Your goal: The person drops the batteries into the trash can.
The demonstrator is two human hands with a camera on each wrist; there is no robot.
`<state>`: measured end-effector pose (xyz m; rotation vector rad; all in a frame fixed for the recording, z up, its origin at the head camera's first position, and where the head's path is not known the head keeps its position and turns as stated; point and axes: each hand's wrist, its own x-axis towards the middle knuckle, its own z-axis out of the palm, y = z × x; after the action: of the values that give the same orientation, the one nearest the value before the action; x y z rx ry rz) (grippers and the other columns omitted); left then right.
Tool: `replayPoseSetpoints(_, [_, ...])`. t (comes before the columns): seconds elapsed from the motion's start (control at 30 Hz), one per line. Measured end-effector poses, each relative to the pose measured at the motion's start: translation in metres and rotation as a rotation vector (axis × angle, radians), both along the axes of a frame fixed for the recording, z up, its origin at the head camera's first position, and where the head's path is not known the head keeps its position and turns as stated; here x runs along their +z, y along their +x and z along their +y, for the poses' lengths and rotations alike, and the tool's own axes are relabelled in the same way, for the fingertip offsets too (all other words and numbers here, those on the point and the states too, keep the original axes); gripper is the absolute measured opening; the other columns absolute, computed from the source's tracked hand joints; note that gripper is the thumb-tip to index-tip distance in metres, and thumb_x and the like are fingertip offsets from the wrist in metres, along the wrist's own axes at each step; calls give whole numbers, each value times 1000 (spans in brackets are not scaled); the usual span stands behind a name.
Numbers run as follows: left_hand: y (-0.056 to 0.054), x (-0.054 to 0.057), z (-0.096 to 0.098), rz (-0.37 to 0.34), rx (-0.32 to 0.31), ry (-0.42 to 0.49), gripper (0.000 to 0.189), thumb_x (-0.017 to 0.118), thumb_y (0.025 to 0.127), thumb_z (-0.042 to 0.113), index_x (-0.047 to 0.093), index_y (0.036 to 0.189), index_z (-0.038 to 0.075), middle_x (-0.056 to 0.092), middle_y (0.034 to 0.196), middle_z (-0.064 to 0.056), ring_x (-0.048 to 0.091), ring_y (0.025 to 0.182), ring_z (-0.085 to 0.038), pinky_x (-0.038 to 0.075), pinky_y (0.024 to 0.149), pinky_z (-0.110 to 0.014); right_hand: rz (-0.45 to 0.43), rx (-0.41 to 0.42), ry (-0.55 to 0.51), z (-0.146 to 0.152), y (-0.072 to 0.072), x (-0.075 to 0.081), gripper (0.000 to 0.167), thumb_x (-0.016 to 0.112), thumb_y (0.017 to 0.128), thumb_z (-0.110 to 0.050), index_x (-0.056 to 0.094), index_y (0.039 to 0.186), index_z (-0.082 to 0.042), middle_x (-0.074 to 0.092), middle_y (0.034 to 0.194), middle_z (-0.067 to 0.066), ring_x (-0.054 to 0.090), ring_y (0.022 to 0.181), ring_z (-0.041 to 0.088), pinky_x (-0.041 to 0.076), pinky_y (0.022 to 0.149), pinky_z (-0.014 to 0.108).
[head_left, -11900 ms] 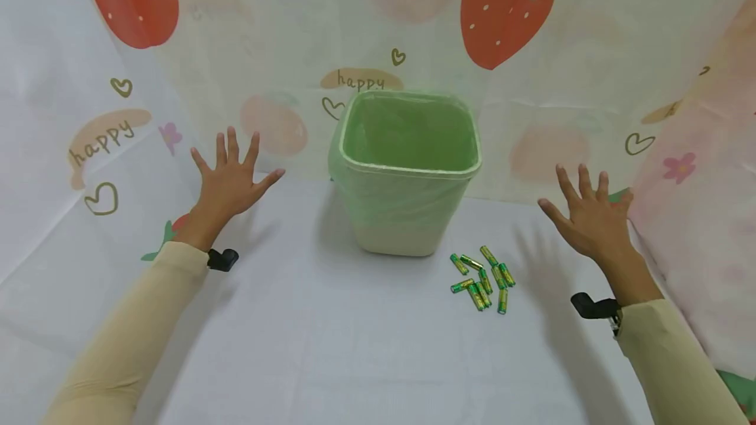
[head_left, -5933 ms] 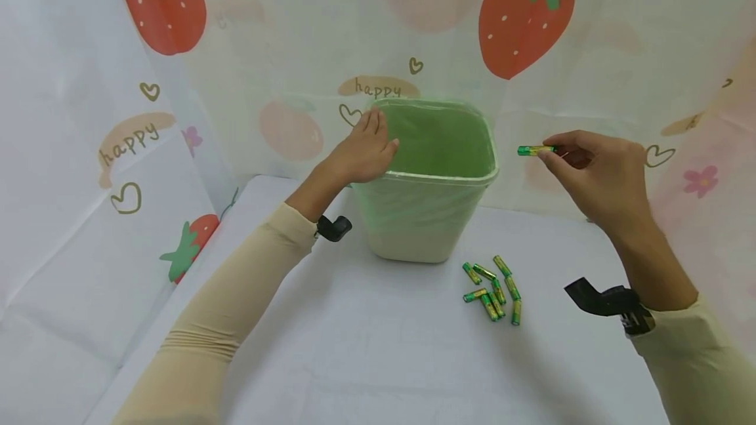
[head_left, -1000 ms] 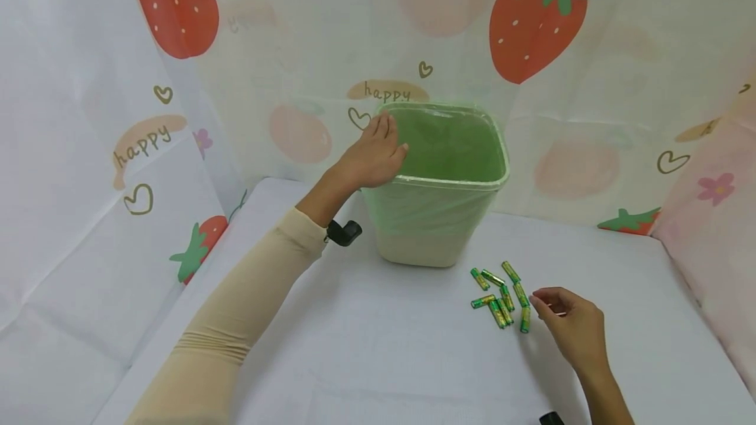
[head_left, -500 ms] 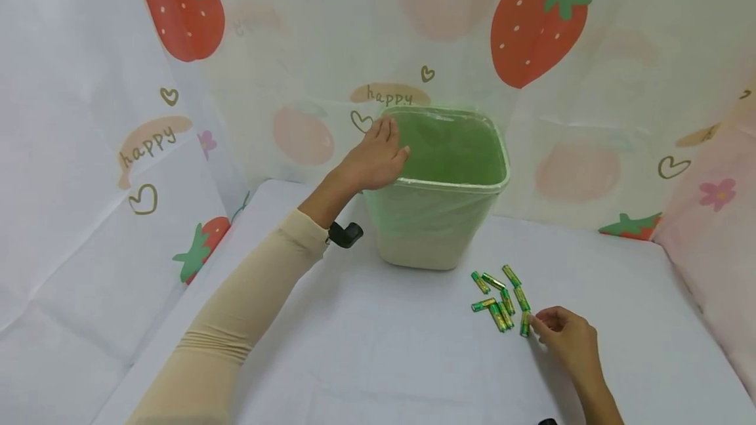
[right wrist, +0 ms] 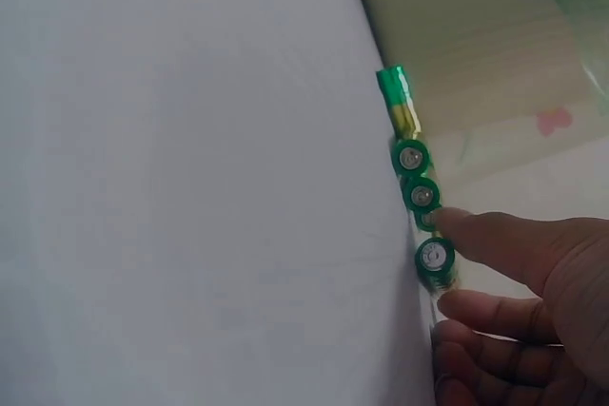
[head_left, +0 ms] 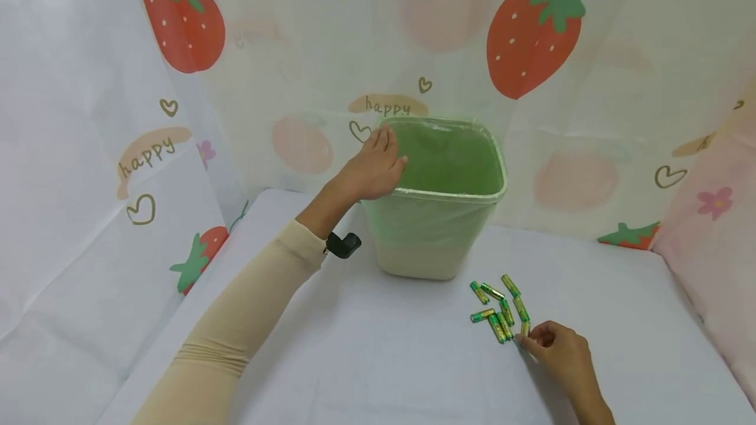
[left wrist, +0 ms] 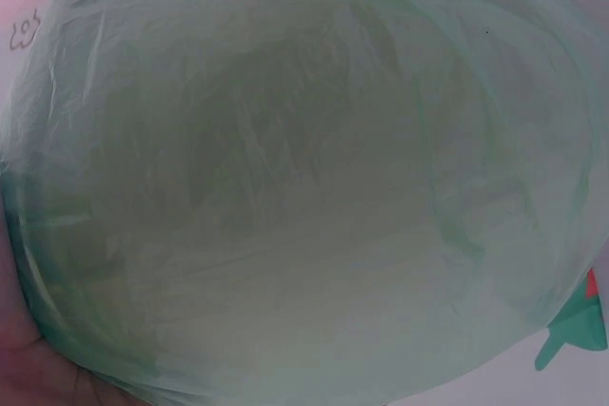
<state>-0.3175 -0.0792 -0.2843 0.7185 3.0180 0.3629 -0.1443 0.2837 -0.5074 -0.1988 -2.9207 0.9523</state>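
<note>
In the head view a pale bin (head_left: 425, 241), lined with a thin green plastic bag (head_left: 451, 153), stands upright at the centre. My left hand (head_left: 375, 166) holds its left rim. The bagged side fills most of the left wrist view, with a bit of that hand (left wrist: 38, 368) at the lower left. On the white cloth, right of the bin's foot, my right hand (head_left: 558, 349) pinches a green and gold battery (right wrist: 436, 256) between thumb and fingers at the near right of a loose cluster. Several like batteries (head_left: 498, 328) lie left of and behind it.
A white cloth (head_left: 378, 353) covers the table. Behind hangs a curtain with strawberry prints (head_left: 534, 38), close behind the bin. Another printed sheet (head_left: 65, 215) rises along the left, and a pinkish sheet (head_left: 717, 267) borders the right.
First both hands were spread apart; later the left took the bin's rim and the right held up a battery. Since then the right hand has come back down, emptied, and closed on another battery.
</note>
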Motion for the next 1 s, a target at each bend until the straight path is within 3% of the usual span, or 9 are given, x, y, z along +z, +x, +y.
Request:
replayPoseSetpoints(0.33, [2,-5,-1,-10,-1,9,67,19,113,35,-4,158,-8,-11,167,-23,-11,155,-34,-1,126,-40,-38,15,22,-3,6,-3,23,81,85,-21,71,81,-2,65,71,0,56,66,15,44,58,28])
replayPoseSetpoints(0.57, [4,-3,-2,-4,-8,-6,66,19,113,34,-3,158,-9,-10,167,-24,-11,155,-34,-2,126,-40,-67,7,21,-7,5,-5,21,80,84,-18,68,81,-2,64,71,1,55,66,17,43,58,27])
replayPoseSetpoints(1.0, [4,-1,-3,-6,-8,4,67,19,113,34,-4,157,-10,-10,167,-25,-11,155,-34,-2,126,-39,0,24,33,-4,3,-5,18,79,85,-14,68,86,0,66,72,1,57,64,15,44,55,25])
